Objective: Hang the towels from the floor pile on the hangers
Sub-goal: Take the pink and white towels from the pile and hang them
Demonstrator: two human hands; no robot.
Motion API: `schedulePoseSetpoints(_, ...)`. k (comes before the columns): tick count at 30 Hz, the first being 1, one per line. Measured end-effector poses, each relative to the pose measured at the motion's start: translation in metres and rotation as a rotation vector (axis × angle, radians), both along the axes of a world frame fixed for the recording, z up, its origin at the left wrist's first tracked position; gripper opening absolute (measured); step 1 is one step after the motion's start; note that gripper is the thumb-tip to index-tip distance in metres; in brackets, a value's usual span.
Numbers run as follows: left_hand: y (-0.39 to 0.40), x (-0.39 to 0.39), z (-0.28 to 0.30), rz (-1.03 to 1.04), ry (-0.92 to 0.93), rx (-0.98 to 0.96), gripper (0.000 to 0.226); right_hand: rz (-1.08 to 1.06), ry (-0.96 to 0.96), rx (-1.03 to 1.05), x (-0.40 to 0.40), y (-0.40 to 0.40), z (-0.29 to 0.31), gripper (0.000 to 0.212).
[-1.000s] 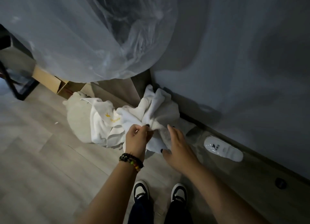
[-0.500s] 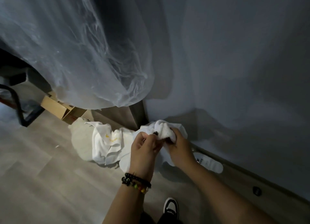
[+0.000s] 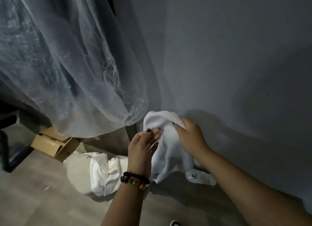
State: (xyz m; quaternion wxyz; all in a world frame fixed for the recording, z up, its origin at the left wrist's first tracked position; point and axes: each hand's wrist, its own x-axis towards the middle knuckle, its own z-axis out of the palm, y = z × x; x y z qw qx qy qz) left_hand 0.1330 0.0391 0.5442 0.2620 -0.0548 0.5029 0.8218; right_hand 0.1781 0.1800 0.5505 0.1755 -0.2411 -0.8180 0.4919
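Far left of the grip and lower: cardboard box (image 3: 54, 143) on the floor, under the hanging plastic sheet (image 3: 70, 70). Below-left of the grip: floor pile (image 3: 101, 171), more white towels waiting. Left hand (image 3: 141, 148) pinches the towel (image 3: 167, 151) at its upper edge; right hand (image 3: 189, 134) clamps the top fold just beside it. Towel hangs bunched, lower corner close to the floor. Risks: loose pinch slips; trailing corner snags pile or plastic. No hangers in view.
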Motion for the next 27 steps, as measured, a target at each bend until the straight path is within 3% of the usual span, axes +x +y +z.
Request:
schedulePoseSetpoints(4, -0.047, 0.013, 0.016, -0.124, 0.036, -0.013, 0.008, -0.15, 0.077, 0.002, 0.009, -0.028, 0.048, 0.026)
schedulePoseSetpoints(9, -0.101, 0.03, 0.026, -0.212, 0.07, -0.003, 0.009, -0.178, 0.171, 0.069, 0.027, -0.066, 0.102, 0.028)
schedulePoseSetpoints(13, -0.122, 0.047, 0.038, -0.23, 0.199, -0.052, 0.038, -0.179, 0.279, 0.167, 0.053, -0.09, 0.135, 0.029)
schedulePoseSetpoints(18, -0.124, 0.068, 0.064, -0.293, 0.408, -0.111, 0.043, -0.063, 0.307, 0.343, 0.105, -0.107, 0.158, 0.032)
schedulePoseSetpoints(22, -0.112, 0.093, 0.085, -0.319, 0.545, -0.15, 0.088, -0.013, 0.27, 0.401, 0.151, -0.103, 0.157, 0.026)
schedulePoseSetpoints(23, -0.109, 0.099, 0.089, -0.307, 0.569, -0.184, 0.089, -0.008, 0.267, 0.407, 0.162, -0.099, 0.156, 0.023)
schedulePoseSetpoints(27, -0.092, 0.125, 0.092, -0.449, 0.691, -0.307, 0.036, -0.027, 0.264, 0.401, 0.206, -0.082, 0.15, 0.018)
